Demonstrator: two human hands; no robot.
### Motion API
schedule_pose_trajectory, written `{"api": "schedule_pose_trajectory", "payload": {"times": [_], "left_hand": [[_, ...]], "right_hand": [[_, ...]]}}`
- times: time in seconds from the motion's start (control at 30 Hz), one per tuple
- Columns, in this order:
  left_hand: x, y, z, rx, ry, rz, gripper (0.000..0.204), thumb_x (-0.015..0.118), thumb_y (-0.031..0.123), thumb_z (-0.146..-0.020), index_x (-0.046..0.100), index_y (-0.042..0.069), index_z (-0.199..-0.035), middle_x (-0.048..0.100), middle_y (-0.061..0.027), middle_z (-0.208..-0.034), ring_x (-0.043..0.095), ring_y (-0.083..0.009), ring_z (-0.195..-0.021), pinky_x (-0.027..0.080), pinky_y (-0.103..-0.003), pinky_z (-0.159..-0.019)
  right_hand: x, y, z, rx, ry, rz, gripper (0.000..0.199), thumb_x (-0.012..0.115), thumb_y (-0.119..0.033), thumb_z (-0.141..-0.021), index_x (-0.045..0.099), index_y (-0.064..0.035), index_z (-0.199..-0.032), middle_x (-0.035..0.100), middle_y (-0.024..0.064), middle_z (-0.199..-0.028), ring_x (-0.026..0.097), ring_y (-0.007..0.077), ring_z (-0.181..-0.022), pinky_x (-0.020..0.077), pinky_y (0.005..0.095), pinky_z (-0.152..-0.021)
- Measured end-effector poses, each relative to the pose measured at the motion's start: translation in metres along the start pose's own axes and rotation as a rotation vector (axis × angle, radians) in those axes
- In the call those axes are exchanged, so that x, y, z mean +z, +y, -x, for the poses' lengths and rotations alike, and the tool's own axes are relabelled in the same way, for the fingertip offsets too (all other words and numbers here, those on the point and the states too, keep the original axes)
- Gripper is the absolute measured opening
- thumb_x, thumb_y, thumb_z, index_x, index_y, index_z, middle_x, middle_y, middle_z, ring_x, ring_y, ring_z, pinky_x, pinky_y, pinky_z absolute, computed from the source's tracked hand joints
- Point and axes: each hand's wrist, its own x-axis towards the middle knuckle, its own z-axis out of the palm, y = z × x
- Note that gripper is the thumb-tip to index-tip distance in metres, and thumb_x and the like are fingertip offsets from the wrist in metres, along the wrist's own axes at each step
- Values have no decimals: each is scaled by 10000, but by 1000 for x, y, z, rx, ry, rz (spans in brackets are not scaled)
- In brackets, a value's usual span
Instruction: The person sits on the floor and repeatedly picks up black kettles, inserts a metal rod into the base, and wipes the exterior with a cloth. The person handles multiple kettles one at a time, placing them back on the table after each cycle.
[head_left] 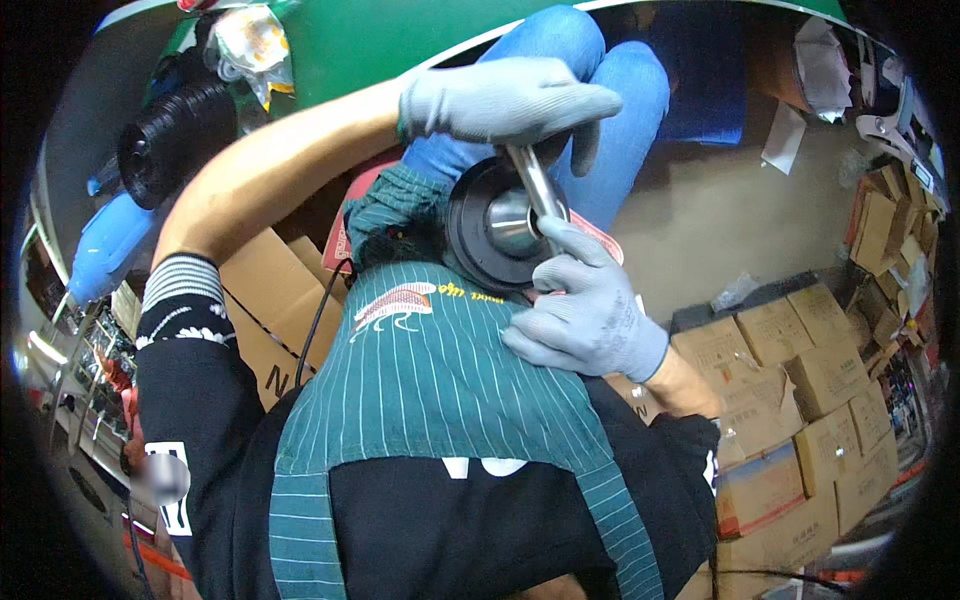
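Observation:
In my lap rests a round black disc (470, 235) with a shiny metal cup at its centre, tilted on its side. A slim silver metal tube (536, 180) rises from the cup. My left hand (510, 100), in a grey glove, is closed over the tube's upper end and hides it. My right hand (590, 305), gloved alike, is closed beside the disc's rim, with its index finger and thumb at the tube's lower end. Its other fingers curl against my striped green apron (450, 380).
A green tabletop (370, 40) lies ahead, with a clear plastic bag (250, 50) on it. Black ringed parts (165, 150) are piled at the left. Stacked cardboard boxes (800, 400) stand at the right. Thin black cable (318, 315) hangs beside my left side.

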Motion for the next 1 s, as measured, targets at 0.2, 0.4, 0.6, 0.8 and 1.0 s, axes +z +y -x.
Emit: {"api": "schedule_pose_trajectory", "payload": {"times": [0.2,0.4,0.6,0.8,1.0], "left_hand": [[-13,-9,-47,6,-217,-44,745,396,530,-1152,800,-20,-853,759,-111,-794,675,-205,-739,553,-365,-835],[-17,-24,-82,46,-421,19,765,395,544,-1151,789,10,-771,760,-111,-760,685,-225,-692,567,-348,-767],[-45,-35,-54,416,-174,-250,584,527,516,-1074,773,19,-890,679,-66,-708,617,-161,-657,524,-355,-670],[-92,-54,41,110,-50,-63,520,678,342,-919,716,11,-1319,762,-74,-1070,686,-143,-1016,525,-323,-944],[-9,-100,84,128,498,365,469,678,199,-1029,611,57,-1470,676,-22,-975,602,-86,-754,503,-254,-677]], "right_hand": [[-3,2,-36,-51,-314,-24,248,715,-312,-806,578,-150,-678,557,29,-696,617,245,-816,558,415,-789],[-8,13,-85,-51,-303,-78,225,689,-277,-843,563,-163,-695,526,1,-626,610,198,-707,523,399,-686],[-32,0,-70,61,2,100,237,813,-204,-746,706,-116,-939,685,74,-890,677,241,-938,508,435,-1062],[44,-34,-37,824,818,-757,1281,930,-263,-735,134,34,-1693,256,312,-1702,411,418,-1539,349,503,-1263],[72,-1,-39,787,520,10,1076,974,-256,-693,435,-4,-1590,488,216,-1594,483,337,-1494,386,422,-1243]]}}
